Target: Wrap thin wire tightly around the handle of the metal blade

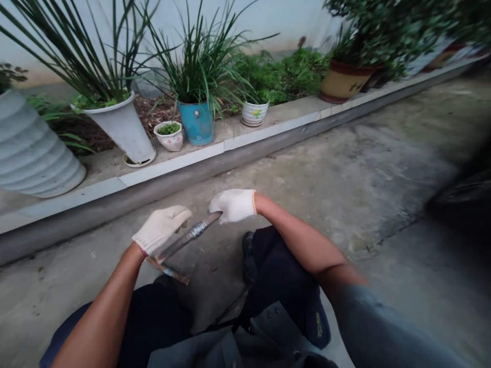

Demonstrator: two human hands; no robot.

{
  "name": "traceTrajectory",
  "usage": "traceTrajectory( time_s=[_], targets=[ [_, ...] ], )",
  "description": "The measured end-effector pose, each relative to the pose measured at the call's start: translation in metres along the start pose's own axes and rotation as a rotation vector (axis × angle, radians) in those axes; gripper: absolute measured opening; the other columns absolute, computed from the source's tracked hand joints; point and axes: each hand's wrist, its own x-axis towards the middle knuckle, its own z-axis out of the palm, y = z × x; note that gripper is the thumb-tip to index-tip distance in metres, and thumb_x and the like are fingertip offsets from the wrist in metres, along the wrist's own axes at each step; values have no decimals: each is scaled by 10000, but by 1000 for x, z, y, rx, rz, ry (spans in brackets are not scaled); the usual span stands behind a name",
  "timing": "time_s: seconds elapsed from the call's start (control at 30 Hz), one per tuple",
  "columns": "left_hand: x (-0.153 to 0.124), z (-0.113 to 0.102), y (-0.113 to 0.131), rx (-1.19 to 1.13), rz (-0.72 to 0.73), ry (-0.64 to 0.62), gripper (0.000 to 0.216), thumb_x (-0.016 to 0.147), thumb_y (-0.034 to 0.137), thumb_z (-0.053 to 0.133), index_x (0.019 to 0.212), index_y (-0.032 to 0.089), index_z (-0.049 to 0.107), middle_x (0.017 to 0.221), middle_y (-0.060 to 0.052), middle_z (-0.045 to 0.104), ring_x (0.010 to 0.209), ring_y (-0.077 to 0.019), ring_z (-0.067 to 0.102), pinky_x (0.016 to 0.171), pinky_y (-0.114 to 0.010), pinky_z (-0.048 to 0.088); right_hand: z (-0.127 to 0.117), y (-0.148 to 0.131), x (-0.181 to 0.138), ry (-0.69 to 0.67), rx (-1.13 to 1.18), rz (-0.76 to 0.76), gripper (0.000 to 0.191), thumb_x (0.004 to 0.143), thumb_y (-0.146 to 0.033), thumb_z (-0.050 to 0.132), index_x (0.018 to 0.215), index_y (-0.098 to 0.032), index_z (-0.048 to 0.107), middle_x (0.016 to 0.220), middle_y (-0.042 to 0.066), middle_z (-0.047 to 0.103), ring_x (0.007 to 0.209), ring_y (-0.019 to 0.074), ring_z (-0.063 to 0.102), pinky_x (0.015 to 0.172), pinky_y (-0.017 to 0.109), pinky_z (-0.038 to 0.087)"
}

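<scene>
Both my hands wear white cotton gloves. My right hand (233, 205) is closed round the upper end of a long dark metal tool (192, 236) with a taped band near its middle. My left hand (161, 228) is curled round the tool's lower part, where a second rusty brown shaft (171, 272) sticks out below the glove; the pair looks like long-handled shears, though I cannot tell for sure. The tool hangs over my knees in dark trousers (276, 266) above the concrete ground (345, 174).
A raised tiled kerb (172, 163) runs across in front, carrying a tall white pot (125, 130), a blue pot (197, 121), two small white pots, a ribbed white pot (30, 148) at far left and a tan pot (343, 81) at right. A dark object lies at right.
</scene>
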Motion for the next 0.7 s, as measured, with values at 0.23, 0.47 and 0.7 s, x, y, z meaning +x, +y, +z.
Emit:
traceTrajectory(
  time_s=[0.23, 0.47, 0.7],
  targets=[
    [8, 21, 6, -163, -46, -21, 471, 1000, 607, 467, 840, 236, 710, 798, -42, 756, 766, -255, 709, 799, -337, 524, -21, 7, -5, 388, 246, 313, 328, 1015, -507, 657, 1080, -192, 723, 1028, 38, 766, 865, 180, 637, 708, 261, 365],
    [4, 27, 7, -114, -84, -136, 498, 1028, 592, 463, 1203, 207, 727, 828, 2, 737, 697, -222, 685, 727, -319, 518, -25, 19, 1, 444, -214, 662, 335, 1071, -242, 529, 1318, -157, 737, 1249, 189, 770, 1104, 294, 731, 891, 361, 497],
    [-2, 6, 14, 122, -43, -78, 534, 1047, 586, 420, 1229, 234, 778, 894, -15, 784, 787, -245, 723, 798, -322, 536, 0, -5, 24, 74, -297, 567, 296, 947, -54, 565, 1065, -39, 836, 1085, 290, 792, 1088, 396, 765, 928, 511, 524]
  ],
)
